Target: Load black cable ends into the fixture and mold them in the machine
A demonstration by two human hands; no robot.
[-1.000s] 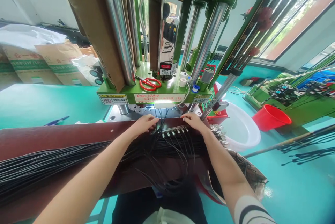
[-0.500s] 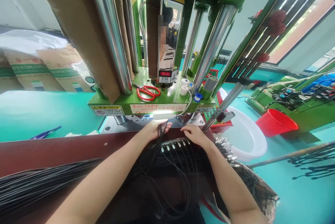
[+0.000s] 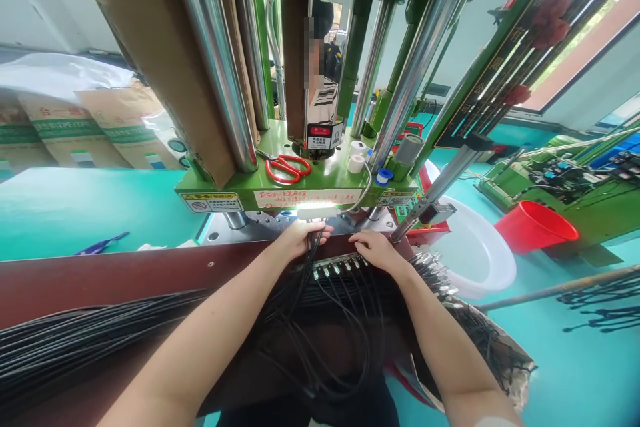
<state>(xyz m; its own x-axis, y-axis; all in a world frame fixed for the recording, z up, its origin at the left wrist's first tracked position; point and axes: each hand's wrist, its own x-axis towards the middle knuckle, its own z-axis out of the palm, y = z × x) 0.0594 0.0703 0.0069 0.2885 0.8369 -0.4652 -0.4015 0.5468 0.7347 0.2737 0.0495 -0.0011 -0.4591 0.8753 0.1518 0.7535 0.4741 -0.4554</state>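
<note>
At the centre of the frame the left hand [image 3: 299, 238] is closed around a small bunch of thin black cables [image 3: 306, 260], which trail down from its fingers toward the lower middle. Just right of it, and apart from it, the right hand [image 3: 374, 248] lies with fingers bent on a row of metal-tipped cable ends [image 3: 336, 267]; whether it grips any of them cannot be told. Both hands sit at the far edge of the dark red workbench top [image 3: 125, 274]. Directly above them stands the green press machine [image 3: 300, 184], red-handled scissors [image 3: 286, 166] lying on its ledge (beside two small white rolls). A long bundle of black cables [image 3: 90, 334] runs off to the lower left.
</note>
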